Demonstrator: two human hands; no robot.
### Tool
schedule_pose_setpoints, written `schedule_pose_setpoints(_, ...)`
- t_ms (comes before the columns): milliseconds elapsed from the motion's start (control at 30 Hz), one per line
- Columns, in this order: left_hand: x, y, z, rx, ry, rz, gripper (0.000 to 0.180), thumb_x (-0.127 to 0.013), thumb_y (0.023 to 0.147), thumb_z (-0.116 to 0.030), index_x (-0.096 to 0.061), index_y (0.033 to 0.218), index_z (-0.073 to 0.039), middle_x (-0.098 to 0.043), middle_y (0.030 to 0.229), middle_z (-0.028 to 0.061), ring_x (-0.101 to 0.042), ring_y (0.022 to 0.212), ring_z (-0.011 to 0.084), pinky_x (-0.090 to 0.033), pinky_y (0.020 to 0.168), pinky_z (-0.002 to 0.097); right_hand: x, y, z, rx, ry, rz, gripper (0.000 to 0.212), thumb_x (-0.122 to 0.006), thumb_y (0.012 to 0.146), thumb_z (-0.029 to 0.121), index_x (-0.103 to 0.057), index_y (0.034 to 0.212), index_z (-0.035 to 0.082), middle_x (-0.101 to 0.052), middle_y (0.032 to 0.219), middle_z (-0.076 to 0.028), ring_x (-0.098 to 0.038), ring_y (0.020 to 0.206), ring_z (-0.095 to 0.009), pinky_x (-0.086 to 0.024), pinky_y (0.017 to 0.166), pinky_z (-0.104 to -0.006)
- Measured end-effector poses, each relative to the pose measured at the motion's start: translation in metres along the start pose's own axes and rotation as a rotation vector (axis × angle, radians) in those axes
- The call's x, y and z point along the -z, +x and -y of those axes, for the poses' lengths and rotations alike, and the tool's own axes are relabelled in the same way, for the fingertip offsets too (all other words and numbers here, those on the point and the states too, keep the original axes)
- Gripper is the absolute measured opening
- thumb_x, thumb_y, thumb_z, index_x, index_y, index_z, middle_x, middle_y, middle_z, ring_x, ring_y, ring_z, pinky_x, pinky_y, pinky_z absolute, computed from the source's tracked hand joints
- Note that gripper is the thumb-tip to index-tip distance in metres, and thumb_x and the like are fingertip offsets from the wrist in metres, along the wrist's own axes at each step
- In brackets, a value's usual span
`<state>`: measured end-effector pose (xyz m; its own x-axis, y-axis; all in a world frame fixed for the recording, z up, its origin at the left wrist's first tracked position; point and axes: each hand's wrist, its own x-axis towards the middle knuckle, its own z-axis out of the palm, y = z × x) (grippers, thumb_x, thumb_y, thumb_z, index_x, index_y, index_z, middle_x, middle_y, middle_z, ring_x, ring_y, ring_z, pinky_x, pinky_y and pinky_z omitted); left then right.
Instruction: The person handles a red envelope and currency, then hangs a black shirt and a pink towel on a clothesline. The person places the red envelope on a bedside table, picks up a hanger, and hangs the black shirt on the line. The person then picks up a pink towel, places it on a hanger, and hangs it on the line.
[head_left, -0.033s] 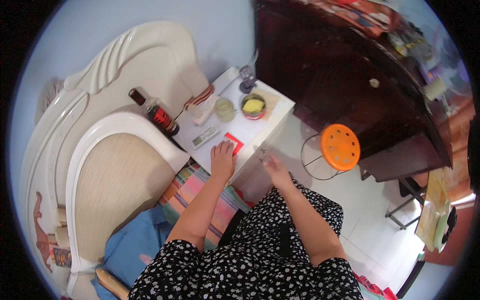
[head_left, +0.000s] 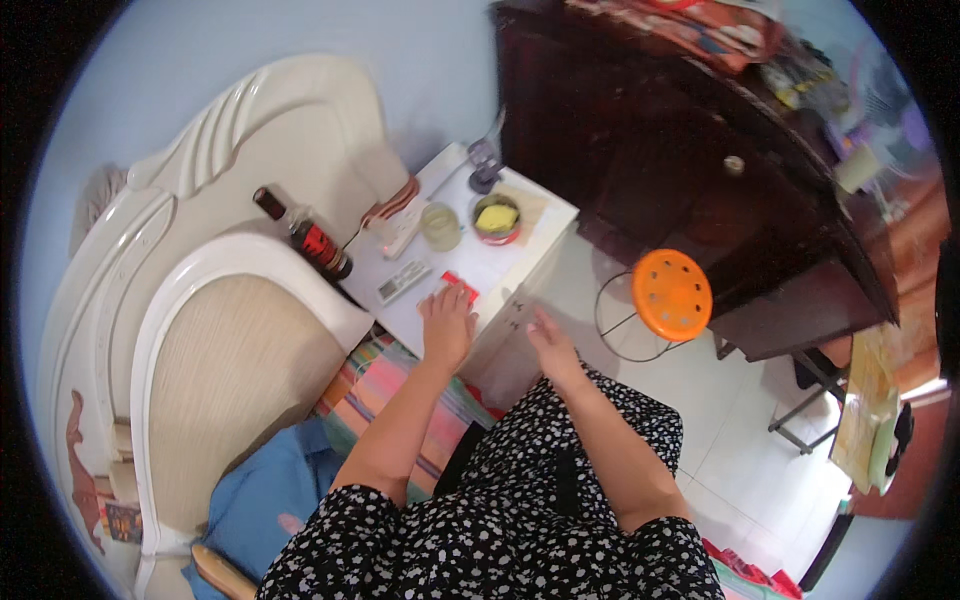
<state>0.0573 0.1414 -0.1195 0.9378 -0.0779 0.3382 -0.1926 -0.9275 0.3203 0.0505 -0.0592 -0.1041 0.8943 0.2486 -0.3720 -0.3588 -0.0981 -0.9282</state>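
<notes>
A dark wooden wardrobe (head_left: 640, 150) stands along the far right, and a white bed headboard (head_left: 210, 370) with a beige inset panel fills the left. Between them is a white desk (head_left: 522, 245). Below the headboard's panel lies a blue cloth (head_left: 265, 490), near multicoloured striped bedding (head_left: 385, 400). An orange round stool (head_left: 672, 295) with holes in its seat and thin wire legs stands on the floor, to the right of the desk. A dark bottle (head_left: 315, 245) with a red label is between the headboard and the desk's left edge; whether it rests on the desk is hard to tell.

The left hand (head_left: 449, 330) reaches over the desk's near edge, its fingers outstretched and unclenched. The right hand (head_left: 552, 345) hovers in front of the desk, fingers loose, nothing seen in it. Toward the back of the desk, a round tin (head_left: 496, 219) holding something yellow stands beside a glass jar (head_left: 440, 228), with a white power strip (head_left: 402, 228) left of the jar. Nearer lies a white remote control (head_left: 404, 282). Smallest, a flat red packet (head_left: 460, 284) lies on the desk, partly covered by the left fingers.
</notes>
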Motion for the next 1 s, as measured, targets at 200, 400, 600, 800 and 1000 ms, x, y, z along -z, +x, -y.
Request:
schedule_pose_setpoints(200, 0.035, -0.013, -0.194, -0.144, -0.673, 0.183, 0.045, -0.045, 0.088, -0.005, -0.041, 0.133, 0.0, -0.043, 0.133, 0.0236, -0.042, 0.122, 0.0386, -0.033, 0.105, 0.0424, 0.038, -0.083, 0.041, 0.158, 0.637, -0.245, 0.065, -0.034, 0.099, 0.042, -0.011, 0.147, 0.005, -0.02, 0.151, -0.013, -0.019, 0.139, -0.024, -0.02, 0.111, -0.0341)
schedule_pose_setpoints(400, 0.012, -0.042, -0.279, -0.361, -0.625, 0.647, 0.045, -0.044, 0.089, -0.013, -0.041, 0.131, 0.003, -0.048, 0.129, 0.021, -0.046, 0.118, 0.037, -0.034, 0.101, 0.0442, 0.127, -0.138, -0.003, 0.102, 0.699, -0.519, 0.064, -0.035, 0.099, 0.041, -0.013, 0.147, 0.005, -0.018, 0.152, -0.013, -0.017, 0.139, -0.025, -0.019, 0.111, -0.0341)
schedule_pose_setpoints(600, -0.04, 0.019, -0.331, -0.619, -0.366, 0.823, 0.023, -0.056, 0.086, -0.021, -0.063, 0.102, -0.007, -0.061, 0.107, 0.0121, -0.054, 0.108, 0.0282, -0.031, 0.103, 0.0485, 0.255, -0.143, -0.015, 0.122, 0.668, -0.72, 0.052, -0.04, 0.099, 0.035, -0.033, 0.141, 0.005, -0.035, 0.144, -0.013, -0.029, 0.135, -0.024, -0.026, 0.108, -0.0366)
schedule_pose_setpoints(800, -0.057, 0.133, -0.417, -0.392, -0.312, 0.91, 0.021, -0.061, 0.086, -0.027, -0.063, 0.09, -0.006, -0.064, 0.087, 0.0077, -0.062, 0.082, 0.0241, -0.048, 0.075, 0.0358, 0.419, -0.166, 0.016, 0.157, 0.756, -0.936, 0.023, -0.046, 0.096, 0.023, -0.055, 0.11, 0.007, -0.064, 0.107, -0.006, -0.057, 0.098, -0.014, -0.043, 0.086, -0.0306)
schedule_pose_setpoints(1000, -0.006, 0.188, -0.516, -0.443, -0.21, 1.094, 0.026, -0.056, 0.088, -0.033, -0.061, 0.087, -0.008, -0.064, 0.084, 0.0108, -0.061, 0.074, 0.0281, -0.047, 0.066, 0.0394, 0.461, -0.275, 0.078, 0.014, 0.883, -1.222, 0.017, -0.05, 0.094, 0.021, -0.057, 0.1, 0.007, -0.064, 0.091, -0.004, -0.058, 0.084, -0.013, -0.045, 0.077, -0.0282)
